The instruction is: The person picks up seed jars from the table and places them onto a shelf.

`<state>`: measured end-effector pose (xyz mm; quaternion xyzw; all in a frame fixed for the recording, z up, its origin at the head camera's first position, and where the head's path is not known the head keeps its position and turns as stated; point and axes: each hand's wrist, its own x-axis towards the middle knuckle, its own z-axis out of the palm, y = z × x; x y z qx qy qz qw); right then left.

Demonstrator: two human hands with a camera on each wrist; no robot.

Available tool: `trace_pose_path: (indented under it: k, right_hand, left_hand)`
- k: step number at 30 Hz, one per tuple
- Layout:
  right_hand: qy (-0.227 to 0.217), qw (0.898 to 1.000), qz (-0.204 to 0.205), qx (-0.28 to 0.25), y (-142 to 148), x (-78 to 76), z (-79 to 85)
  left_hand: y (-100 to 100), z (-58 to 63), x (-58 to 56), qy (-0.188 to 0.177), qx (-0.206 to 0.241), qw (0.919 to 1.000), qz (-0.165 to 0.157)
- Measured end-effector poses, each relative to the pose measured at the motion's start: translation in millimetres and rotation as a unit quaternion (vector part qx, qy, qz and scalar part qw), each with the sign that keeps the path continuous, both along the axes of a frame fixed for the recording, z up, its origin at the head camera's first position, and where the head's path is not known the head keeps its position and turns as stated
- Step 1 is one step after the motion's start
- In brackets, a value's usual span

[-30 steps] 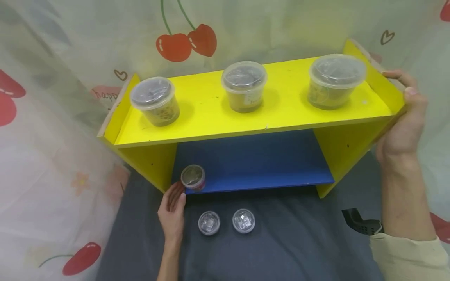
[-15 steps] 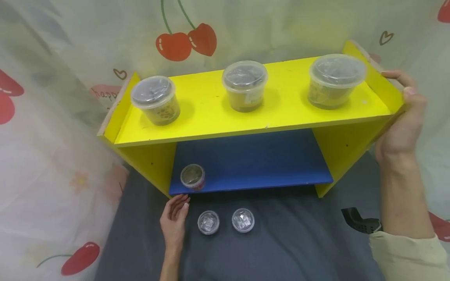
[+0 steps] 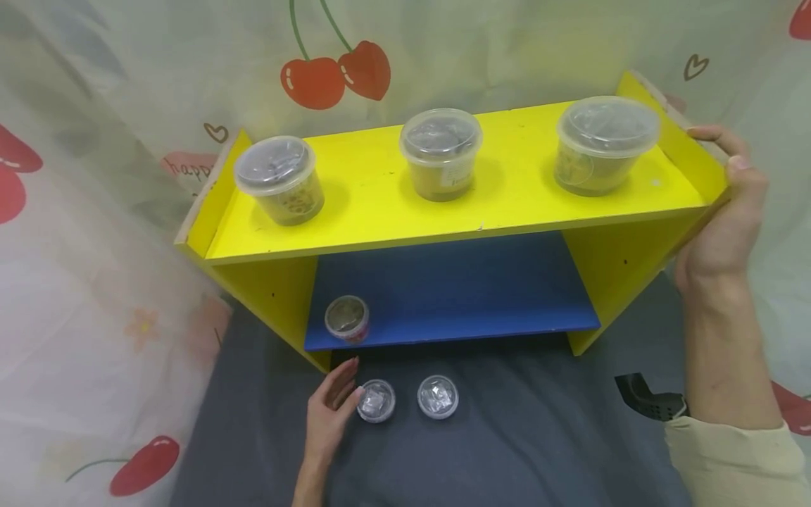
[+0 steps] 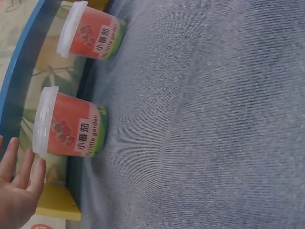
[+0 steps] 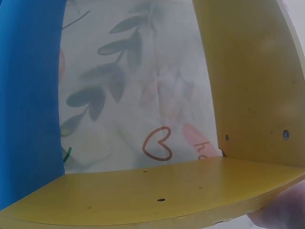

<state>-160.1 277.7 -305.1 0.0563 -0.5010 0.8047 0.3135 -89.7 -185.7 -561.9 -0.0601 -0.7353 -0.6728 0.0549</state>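
Observation:
My left hand [image 3: 328, 415] is beside a small lidded tub [image 3: 377, 401] on the grey cloth, its fingers loosely spread and holding nothing. The thumb tip overlaps that tub's edge in the head view. From the left wrist, the tub [image 4: 71, 125] shows a red and green label with printed tomatoes, and the fingertips are right at its white lid. A matching tub [image 3: 438, 398] stands to its right. My right hand [image 3: 728, 225] grips the right side panel of the yellow and blue shelf [image 3: 361, 183]; its fingers curl over the panel's edge.
Three larger clear lidded tubs, left [image 3: 293, 193], middle [image 3: 441, 155] and right [image 3: 595, 158], stand on the yellow top. Another small tub [image 3: 347, 318] is at the left front of the blue board [image 3: 462, 296]. A cherry-print curtain [image 3: 507, 56] hangs behind.
My left hand has drawn away from the small tub on the blue board and moved down and right to the left tub on the cloth. The right hand keeps its hold.

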Motion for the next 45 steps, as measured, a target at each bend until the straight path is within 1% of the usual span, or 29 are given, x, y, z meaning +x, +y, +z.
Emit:
trace_pose_path:
  k: [2, 6, 8, 11, 13, 16, 20, 24, 29, 33, 36, 40, 45]
  right_hand:
    - [0.000, 1.000, 0.000, 0.001, 0.1, -0.5, 0.4]
    - [0.001, 1.000, 0.001, 0.003, 0.1, -1.7, 1.6]
    - [0.005, 1.000, 0.004, 0.000, 0.3, -2.2, 1.7]
    - [0.011, 1.000, 0.011, -0.010, 0.8, -1.7, 0.7]
    - [0.012, 1.000, 0.013, -0.013, 0.9, -0.9, -0.1]
    - [0.007, 1.000, 0.006, -0.006, 0.1, 0.3, -0.8]
    - [0.005, 1.000, 0.000, 0.004, 0.3, 1.4, -1.4]
    - [0.005, 1.000, 0.001, 0.005, 0.7, 1.4, -0.8]
    - [0.009, 1.000, 0.007, -0.005, 1.3, -0.1, -0.5]
    - [0.011, 1.000, 0.010, -0.007, 1.3, -1.0, -0.4]
    - [0.009, 1.000, 0.009, 0.001, 0.8, -1.3, -0.3]
    - [0.009, 1.000, 0.006, 0.003, 0.6, -1.4, -0.4]
    - [0.008, 1.000, 0.000, 0.007, 1.3, 0.5, -0.4]
  left_hand:
    - [-0.2, -2.4, -0.7, -0.003, -0.010, 0.9998, -0.017]
    - [-1.6, -8.9, -1.4, -0.001, -0.034, 0.9975, -0.063]
    - [-2.0, -11.8, -0.5, -0.003, -0.042, 0.9962, -0.076]
    - [-2.7, -16.7, 2.9, -0.016, -0.051, 0.9949, -0.086]
    - [-3.2, -18.5, 4.8, -0.030, -0.065, 0.9933, -0.091]
    - [-3.9, -20.1, 6.3, -0.037, -0.079, 0.9917, -0.094]
    - [-3.6, -21.5, 7.7, -0.052, -0.089, 0.9909, -0.086]
    - [-1.9, -26.1, 9.6, -0.071, -0.107, 0.9884, -0.082]
    - [1.3, -31.6, 10.9, -0.084, -0.110, 0.9886, -0.060]
    - [3.0, -35.5, 12.4, -0.082, -0.106, 0.9899, -0.046]
    - [4.1, -37.0, 14.3, -0.082, -0.104, 0.9907, -0.035]
    - [5.2, -36.7, 15.3, -0.084, -0.100, 0.9911, -0.025]
    - [6.9, -33.7, 12.6, -0.085, -0.103, 0.9908, -0.022]
